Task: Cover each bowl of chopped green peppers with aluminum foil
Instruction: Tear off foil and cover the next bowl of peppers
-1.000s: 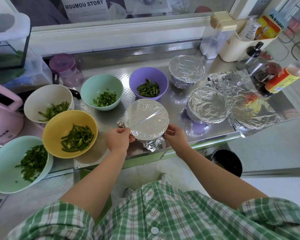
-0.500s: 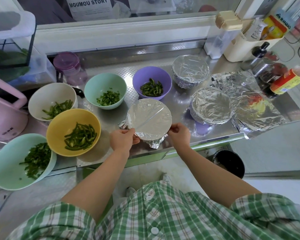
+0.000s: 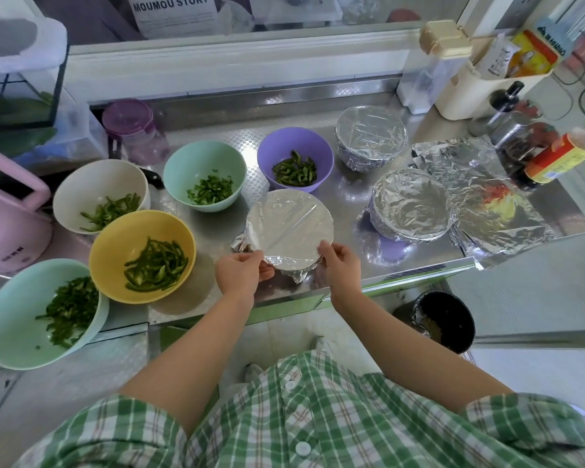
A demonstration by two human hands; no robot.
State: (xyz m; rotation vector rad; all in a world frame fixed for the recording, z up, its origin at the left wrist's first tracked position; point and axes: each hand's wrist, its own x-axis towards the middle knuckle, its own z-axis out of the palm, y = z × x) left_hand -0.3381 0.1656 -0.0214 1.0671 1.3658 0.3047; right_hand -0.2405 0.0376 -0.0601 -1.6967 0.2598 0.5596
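Foil-covered bowl, near counter edge: left hand and right hand each pinch foil at its near rim. Five uncovered bowls left; two wrapped far right.

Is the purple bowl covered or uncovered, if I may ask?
Uncovered: the purple bowl shows its pepper strips plainly, nothing over them.

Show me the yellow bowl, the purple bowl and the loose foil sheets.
yellow bowl (image 3: 115,243), head view, bare inner wall
purple bowl (image 3: 294,143), head view, bare inner wall
loose foil sheets (image 3: 487,204), head view, top sheet's middle
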